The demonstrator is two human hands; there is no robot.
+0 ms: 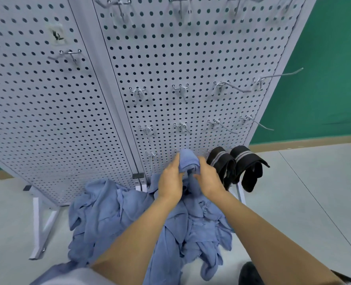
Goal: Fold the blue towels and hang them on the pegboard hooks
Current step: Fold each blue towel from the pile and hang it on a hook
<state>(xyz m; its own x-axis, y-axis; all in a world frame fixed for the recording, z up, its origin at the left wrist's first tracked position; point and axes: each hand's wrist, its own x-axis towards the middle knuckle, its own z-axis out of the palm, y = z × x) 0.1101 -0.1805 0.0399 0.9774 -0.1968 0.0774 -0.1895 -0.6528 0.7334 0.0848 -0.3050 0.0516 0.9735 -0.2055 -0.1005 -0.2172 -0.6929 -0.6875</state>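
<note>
L hand (169,179) + R hand (209,177) grip towel (188,159).

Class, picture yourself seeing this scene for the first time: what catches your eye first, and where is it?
At the centre, the left hand and right hand grip a blue towel against the bottom row of the white pegboard. Below them a crumpled heap of blue towels lies on the floor, and two black striped bands hang just right of the hands.
</note>
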